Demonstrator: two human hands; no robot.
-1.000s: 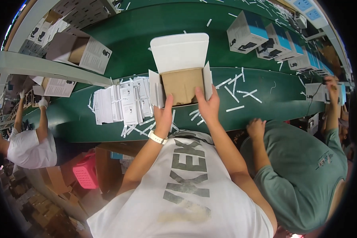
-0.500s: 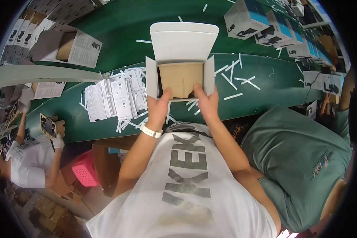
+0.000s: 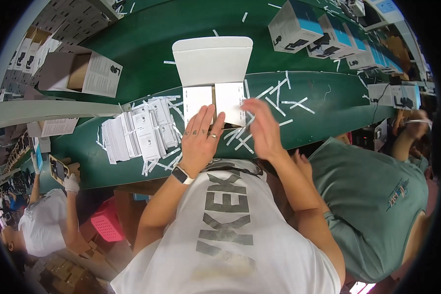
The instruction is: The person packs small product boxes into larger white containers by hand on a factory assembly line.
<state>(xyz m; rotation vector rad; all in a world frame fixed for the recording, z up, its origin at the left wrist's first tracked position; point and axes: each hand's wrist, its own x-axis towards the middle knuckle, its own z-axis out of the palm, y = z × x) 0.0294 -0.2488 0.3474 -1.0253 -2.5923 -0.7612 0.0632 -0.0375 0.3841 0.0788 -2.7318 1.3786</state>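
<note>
1. At the far left of my feed, a co-worker's gloved hand (image 3: 72, 183) holds a brown tray (image 3: 75, 170) with a dark object in it, near the edge of the green bench (image 3: 88, 152).
2. Farther up, I have an open box (image 3: 101, 73) with a printed white panel turned my way. A pink basket (image 3: 108, 221) sits below the near edge of the bench.
3. Next along, I see a stack of white leaflets (image 3: 144, 125), fanned out just left of the hands.
4. The left hand (image 3: 199, 139) lies back up over the left flap of the white box, its fingers extended and slightly apart — I see nothing clamped in it. A watch (image 3: 182, 175) sits on that wrist.
5. The white box (image 3: 230, 100) is in front of the person at mid-view. Its lid stands open at the far side, both side flaps are folded in, and brown card shows in the slit between them.
6. The right hand (image 3: 263, 128) is blurred beside the right flap, fingers loosely curved and apart from the thumb. I cannot tell whether the fingertips touch.
7. To the right, I get scattered white strips (image 3: 299, 105), a row of printed boxes (image 3: 296, 29) beyond, and a co-worker in green (image 3: 372, 206).
</note>
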